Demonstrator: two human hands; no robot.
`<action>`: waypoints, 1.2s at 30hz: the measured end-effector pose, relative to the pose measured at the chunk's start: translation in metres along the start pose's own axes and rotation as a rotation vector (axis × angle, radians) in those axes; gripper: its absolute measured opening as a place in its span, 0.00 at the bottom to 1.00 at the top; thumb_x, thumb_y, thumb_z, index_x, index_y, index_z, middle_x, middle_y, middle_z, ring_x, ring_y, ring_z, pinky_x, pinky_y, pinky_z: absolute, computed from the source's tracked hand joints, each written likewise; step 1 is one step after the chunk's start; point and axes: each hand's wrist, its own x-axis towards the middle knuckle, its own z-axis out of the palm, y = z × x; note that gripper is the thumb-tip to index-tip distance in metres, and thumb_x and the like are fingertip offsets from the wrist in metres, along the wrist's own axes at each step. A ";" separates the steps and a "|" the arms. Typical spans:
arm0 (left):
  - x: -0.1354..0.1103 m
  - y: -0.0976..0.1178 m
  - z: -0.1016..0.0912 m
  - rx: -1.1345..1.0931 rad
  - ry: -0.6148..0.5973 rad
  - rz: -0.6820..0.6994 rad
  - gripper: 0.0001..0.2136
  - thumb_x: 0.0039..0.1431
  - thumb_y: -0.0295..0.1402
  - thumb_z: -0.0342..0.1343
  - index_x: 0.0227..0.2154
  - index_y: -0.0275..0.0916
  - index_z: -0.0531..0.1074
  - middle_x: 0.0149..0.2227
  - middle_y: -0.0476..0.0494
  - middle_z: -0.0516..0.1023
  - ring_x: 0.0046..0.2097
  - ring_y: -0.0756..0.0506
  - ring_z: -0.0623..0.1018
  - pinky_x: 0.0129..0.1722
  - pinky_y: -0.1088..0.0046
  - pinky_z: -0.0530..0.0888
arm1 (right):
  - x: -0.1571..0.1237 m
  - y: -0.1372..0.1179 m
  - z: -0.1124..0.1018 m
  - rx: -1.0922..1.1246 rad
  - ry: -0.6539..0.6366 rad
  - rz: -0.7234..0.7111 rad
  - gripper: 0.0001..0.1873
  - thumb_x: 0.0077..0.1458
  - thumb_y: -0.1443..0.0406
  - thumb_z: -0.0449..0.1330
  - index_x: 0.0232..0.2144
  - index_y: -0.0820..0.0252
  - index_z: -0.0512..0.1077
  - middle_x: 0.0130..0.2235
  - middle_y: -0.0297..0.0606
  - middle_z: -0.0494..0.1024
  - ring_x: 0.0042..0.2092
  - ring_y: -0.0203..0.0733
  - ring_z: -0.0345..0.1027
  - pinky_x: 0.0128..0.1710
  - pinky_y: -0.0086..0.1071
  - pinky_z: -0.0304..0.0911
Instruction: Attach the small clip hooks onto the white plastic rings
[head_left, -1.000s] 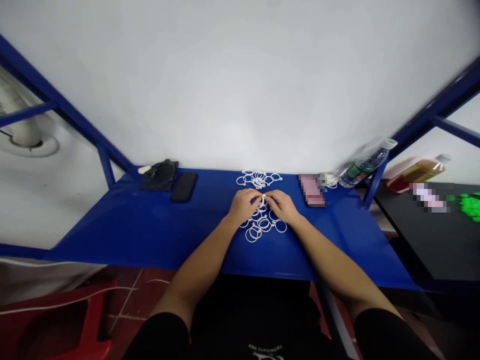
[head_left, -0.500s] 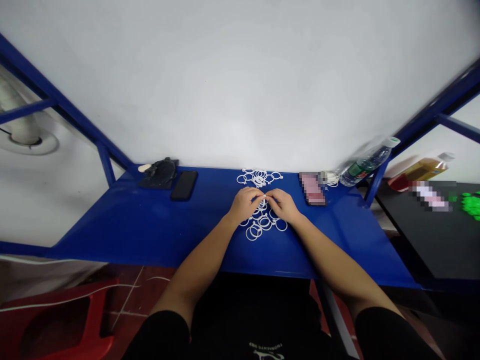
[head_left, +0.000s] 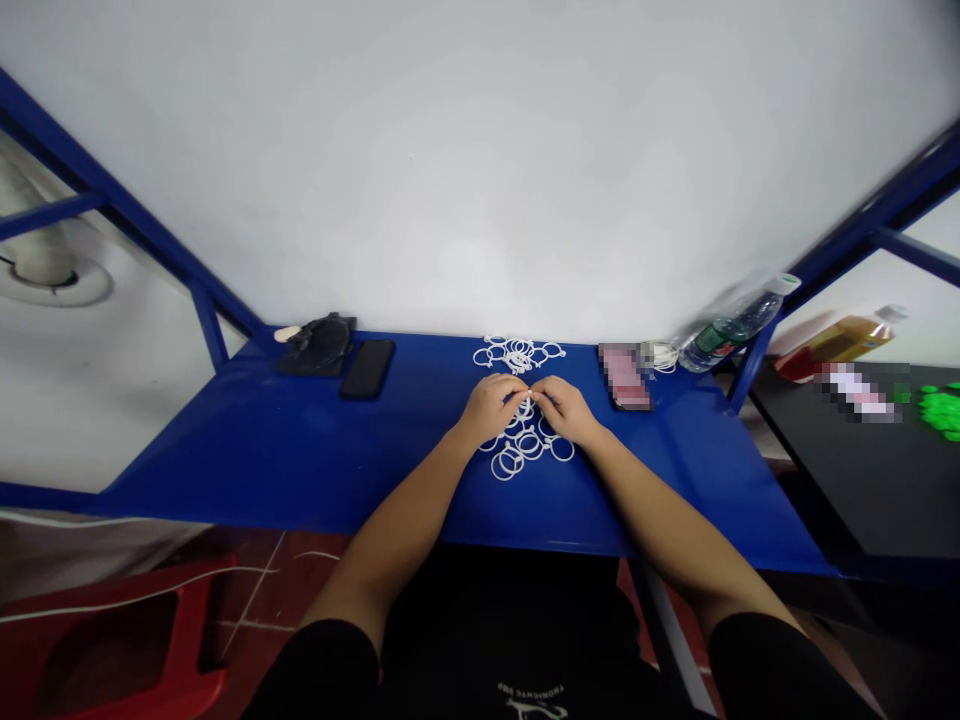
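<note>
White rings (head_left: 517,355) lie heaped at the centre of the blue table (head_left: 225,450) as the left hand (head_left: 491,408) and right hand (head_left: 564,408) meet above the heap in a narrow pinch on a small ring (head_left: 527,402).

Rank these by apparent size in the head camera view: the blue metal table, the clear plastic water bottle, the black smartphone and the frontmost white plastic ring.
Largest: blue metal table
Second: clear plastic water bottle
Third: black smartphone
Smallest: frontmost white plastic ring
</note>
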 end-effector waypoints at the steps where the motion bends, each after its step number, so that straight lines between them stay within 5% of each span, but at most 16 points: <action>1: 0.000 -0.001 0.001 -0.001 0.005 0.003 0.06 0.69 0.30 0.58 0.36 0.41 0.78 0.40 0.45 0.84 0.43 0.45 0.82 0.49 0.63 0.77 | 0.000 0.000 0.000 0.000 0.002 0.007 0.15 0.74 0.57 0.51 0.41 0.54 0.74 0.38 0.40 0.80 0.41 0.45 0.74 0.46 0.41 0.70; 28: -0.002 -0.010 0.002 0.137 -0.043 -0.076 0.04 0.66 0.31 0.61 0.35 0.41 0.79 0.38 0.45 0.84 0.41 0.44 0.80 0.47 0.64 0.75 | 0.004 0.000 -0.001 -0.067 -0.027 0.088 0.11 0.71 0.62 0.55 0.44 0.55 0.78 0.42 0.40 0.83 0.45 0.46 0.75 0.51 0.42 0.69; 33: 0.013 -0.004 -0.004 0.227 -0.134 -0.097 0.04 0.65 0.32 0.62 0.35 0.43 0.81 0.39 0.46 0.84 0.43 0.43 0.81 0.48 0.62 0.75 | 0.022 0.022 -0.021 -0.255 0.031 0.320 0.19 0.68 0.68 0.51 0.57 0.59 0.74 0.56 0.47 0.78 0.58 0.50 0.72 0.59 0.43 0.67; 36: 0.020 -0.005 -0.008 0.241 -0.148 -0.095 0.02 0.64 0.33 0.64 0.36 0.43 0.81 0.40 0.45 0.84 0.44 0.43 0.81 0.50 0.60 0.75 | 0.037 0.040 -0.031 -0.439 -0.065 0.531 0.25 0.67 0.68 0.52 0.64 0.62 0.69 0.64 0.52 0.71 0.58 0.55 0.72 0.58 0.45 0.68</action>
